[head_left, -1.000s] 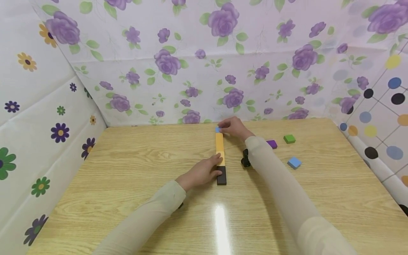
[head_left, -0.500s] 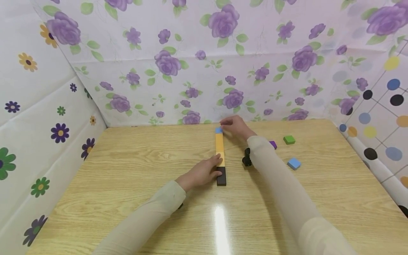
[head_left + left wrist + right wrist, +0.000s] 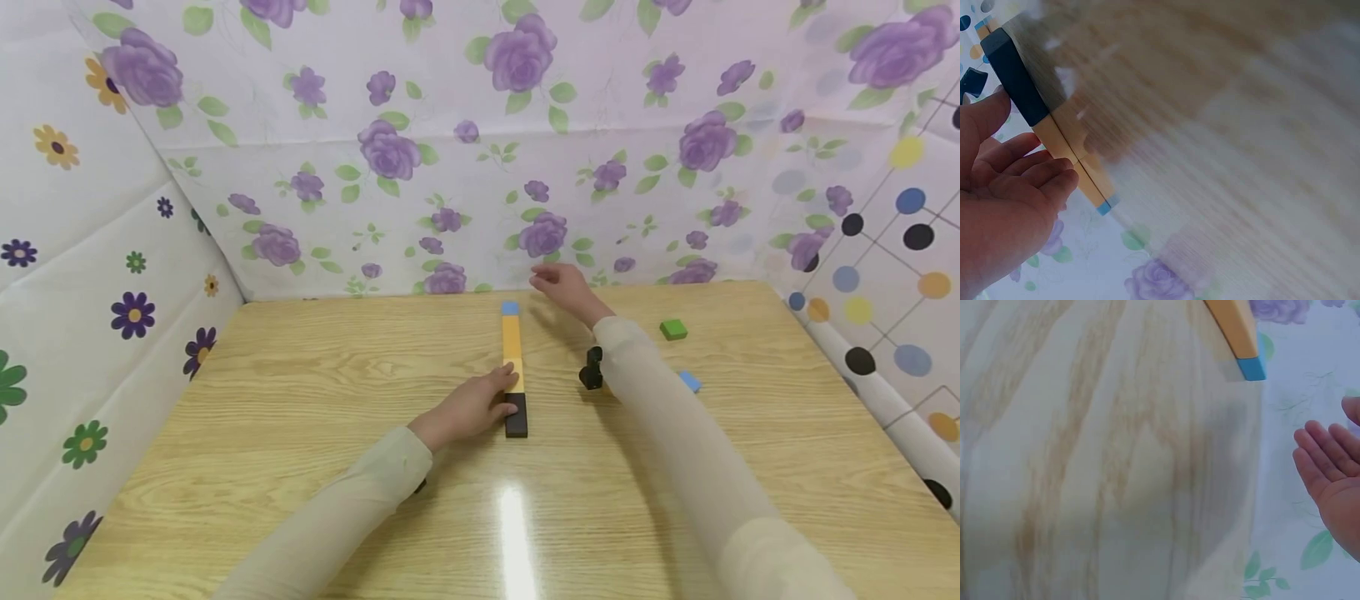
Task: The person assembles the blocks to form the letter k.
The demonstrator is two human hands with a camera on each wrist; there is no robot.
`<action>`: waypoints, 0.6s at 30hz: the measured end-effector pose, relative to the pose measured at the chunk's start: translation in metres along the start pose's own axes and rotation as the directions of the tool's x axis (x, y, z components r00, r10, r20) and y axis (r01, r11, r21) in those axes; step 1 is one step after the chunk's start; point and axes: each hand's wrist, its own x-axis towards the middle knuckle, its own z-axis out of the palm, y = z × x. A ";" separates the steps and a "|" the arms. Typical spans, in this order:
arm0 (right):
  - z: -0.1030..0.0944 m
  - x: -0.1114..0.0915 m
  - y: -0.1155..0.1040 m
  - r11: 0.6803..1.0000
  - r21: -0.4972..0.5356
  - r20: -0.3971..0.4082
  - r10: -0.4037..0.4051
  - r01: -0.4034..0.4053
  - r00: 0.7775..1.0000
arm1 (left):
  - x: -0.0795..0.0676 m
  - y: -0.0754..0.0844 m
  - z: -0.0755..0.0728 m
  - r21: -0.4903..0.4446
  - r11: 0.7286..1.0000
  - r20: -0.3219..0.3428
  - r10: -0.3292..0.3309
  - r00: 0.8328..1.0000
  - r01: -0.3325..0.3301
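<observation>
A straight row of blocks lies on the table, pointing away from me: a black block (image 3: pixel 516 425) nearest, then a yellow block (image 3: pixel 517 387), an orange block (image 3: pixel 512 336) and a small blue block (image 3: pixel 510 308) at the far end. My left hand (image 3: pixel 468 406) rests against the row's left side, thumb by the black block and loosely bent fingers at the yellow one. Beyond the blue end and to its right, my right hand (image 3: pixel 568 290) is raised with nothing in it. The right wrist view shows its fingers (image 3: pixel 1329 456) extended, apart from the blue tip.
To the right lie a green block (image 3: pixel 673 329) and a light blue block (image 3: pixel 689 382), the latter partly behind the right sleeve (image 3: pixel 675 433). A black wrist camera (image 3: pixel 592 371) hangs under that sleeve. Floral cloth (image 3: pixel 450 167) walls the table's back edge.
My right hand has let go of the small blue block and moved up and right, away from it. Its sleeve now covers the purple block. The left hand stays on the row.
</observation>
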 end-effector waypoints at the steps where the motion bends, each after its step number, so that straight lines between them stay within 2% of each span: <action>1: -0.002 -0.001 -0.001 1.000 -0.004 -0.001 -0.002 0.002 1.000 | 0.000 0.000 0.000 -0.002 1.000 -0.002 0.004 1.000 -0.004; 9: -0.017 -0.011 -0.009 1.000 -0.017 0.012 -0.018 0.018 1.000 | -0.002 0.000 0.000 0.000 1.000 0.000 0.012 1.000 -0.012; 18: -0.034 -0.028 -0.009 1.000 0.014 0.004 0.006 -0.006 1.000 | 0.000 -0.003 0.002 0.001 1.000 -0.002 0.005 1.000 -0.005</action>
